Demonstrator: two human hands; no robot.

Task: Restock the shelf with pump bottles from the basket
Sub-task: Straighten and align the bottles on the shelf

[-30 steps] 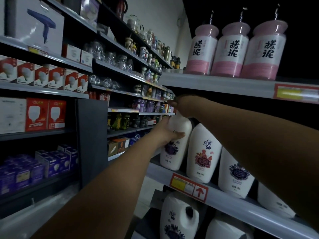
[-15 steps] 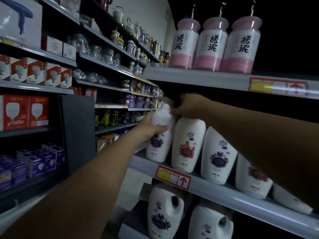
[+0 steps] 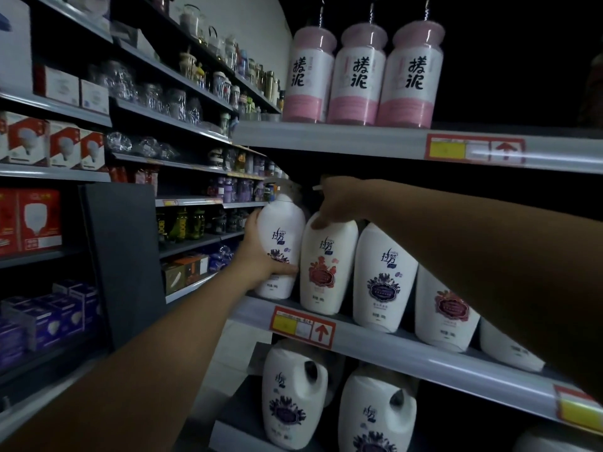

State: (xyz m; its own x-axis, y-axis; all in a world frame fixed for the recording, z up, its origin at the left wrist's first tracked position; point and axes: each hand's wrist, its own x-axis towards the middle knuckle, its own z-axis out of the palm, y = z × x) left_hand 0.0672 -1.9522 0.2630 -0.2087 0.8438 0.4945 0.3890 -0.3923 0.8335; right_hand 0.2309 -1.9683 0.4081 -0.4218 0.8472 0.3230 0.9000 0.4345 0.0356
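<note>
A row of white pump bottles stands on the middle shelf (image 3: pixel 408 350). My left hand (image 3: pixel 261 252) grips the body of the leftmost bottle (image 3: pixel 280 230), which has a purple flower label and stands at the shelf's left end. My right hand (image 3: pixel 339 200) reaches over the second bottle (image 3: pixel 328 265), with a red flower label, and holds its top; the thumb rests on the bottle's shoulder and the pump head is mostly hidden by the hand. More white bottles (image 3: pixel 383 275) continue to the right under my right arm. The basket is out of view.
Three pink-and-white bottles (image 3: pixel 359 73) stand on the shelf above. Large white jugs (image 3: pixel 293 396) fill the shelf below. Red price tags (image 3: pixel 303 326) sit on the shelf edges. To the left, other shelves hold boxed bulbs (image 3: pixel 39 220), glassware and small bottles.
My right hand moved from the leftmost bottle's pump to the top of the second bottle. The left hand slid lower on the leftmost bottle's body. The view shifted right.
</note>
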